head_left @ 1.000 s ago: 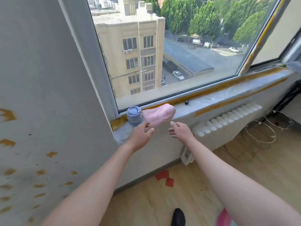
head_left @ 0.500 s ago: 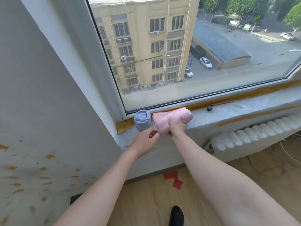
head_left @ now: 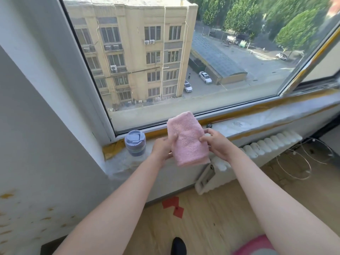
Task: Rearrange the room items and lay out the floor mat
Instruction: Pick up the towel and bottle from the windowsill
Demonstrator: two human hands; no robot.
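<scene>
Right now I see the pink towel [head_left: 187, 138] held above the windowsill [head_left: 257, 122], left hand [head_left: 162, 149] and right hand [head_left: 216, 143] pinching its side edges; soft, light, floppy, so edges suit.

Folded pink towel [head_left: 187, 138] held upright off the windowsill [head_left: 257, 124], its folded edge at the bottom

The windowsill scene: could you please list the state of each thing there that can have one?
Towel: folded, lifted off the sill, held by both hands.
Left hand: gripping the towel's left edge.
Right hand: gripping its right edge.
Cup: upright on the sill, lid on.
Window: large pane shut.
</scene>
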